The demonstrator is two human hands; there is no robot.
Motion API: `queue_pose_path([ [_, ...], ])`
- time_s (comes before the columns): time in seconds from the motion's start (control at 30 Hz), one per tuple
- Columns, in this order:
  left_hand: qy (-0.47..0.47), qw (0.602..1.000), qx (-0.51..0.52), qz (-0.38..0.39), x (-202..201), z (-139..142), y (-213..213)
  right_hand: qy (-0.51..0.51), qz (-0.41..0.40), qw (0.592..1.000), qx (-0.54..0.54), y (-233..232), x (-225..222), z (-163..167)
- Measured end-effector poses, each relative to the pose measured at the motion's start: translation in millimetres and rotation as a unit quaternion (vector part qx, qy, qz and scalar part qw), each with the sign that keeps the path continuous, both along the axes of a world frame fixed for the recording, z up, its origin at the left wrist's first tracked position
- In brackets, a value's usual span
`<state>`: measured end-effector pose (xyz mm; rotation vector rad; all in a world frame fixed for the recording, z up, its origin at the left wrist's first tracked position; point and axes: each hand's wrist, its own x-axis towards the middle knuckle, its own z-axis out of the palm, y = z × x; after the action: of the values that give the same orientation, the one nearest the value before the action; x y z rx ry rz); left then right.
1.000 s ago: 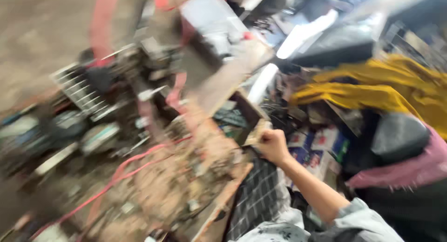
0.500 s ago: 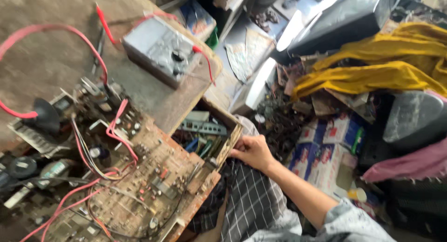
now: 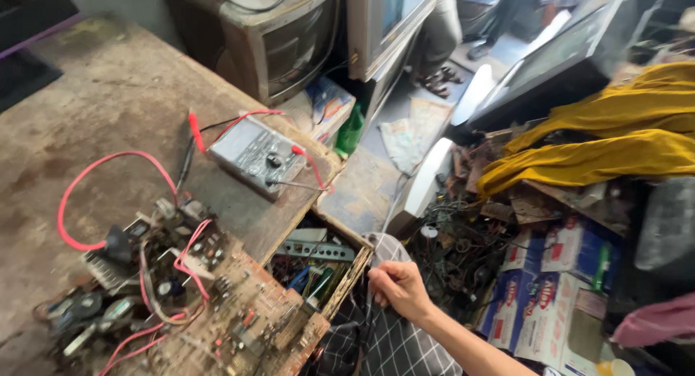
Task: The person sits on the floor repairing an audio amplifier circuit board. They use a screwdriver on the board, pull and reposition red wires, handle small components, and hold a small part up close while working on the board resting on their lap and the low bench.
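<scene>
Gripping the front edge of an open wooden drawer point(image 3: 318, 264), the right hand point(image 3: 399, 289) has its fingers curled shut on the drawer's near corner, w/ checked cloth point(image 3: 384, 340) bunched just under the knuckles. Left hand isn't in view. Drawer sits under the counter point(image 3: 108, 108) edge, pulled out, packed w/ cables, small tools and a grey ribbed strip.

Handling, as a judgement: wood looks worn and dry, stiff but prob. loose in its runners; loaded w/ metal bits so likely heavyish and apt to tilt if pulled by one corner. Best hold is the front board near its middle, thumb over the top edge, not the corner.

On the counter above: a bare circuit board point(image 3: 239, 318) w/ red wires overhangs the drawer, fragile, easily snagged. A grey meter point(image 3: 257, 155) w/ probe leads lies farther back.
</scene>
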<state>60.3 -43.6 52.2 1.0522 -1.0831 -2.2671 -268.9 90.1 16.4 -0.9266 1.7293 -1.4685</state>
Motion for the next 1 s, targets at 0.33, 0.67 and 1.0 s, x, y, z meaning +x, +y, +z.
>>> queue_pose_path([
  [0.33,-0.039,0.958,-0.260,0.113,54.2,67.3,41.4,-0.183,0.120,0.975,-0.049,-10.6,60.4,8.2],
  [0.67,-0.306,0.826,-0.429,0.200,-58.4,85.8,-45.7,0.043,0.222,0.971,-0.076,-5.1,80.5,12.6],
  [1.0,-0.404,0.771,-0.479,0.115,-60.9,64.5,-46.9,-0.027,0.338,0.938,-0.079,-1.6,118.0,-0.8],
])
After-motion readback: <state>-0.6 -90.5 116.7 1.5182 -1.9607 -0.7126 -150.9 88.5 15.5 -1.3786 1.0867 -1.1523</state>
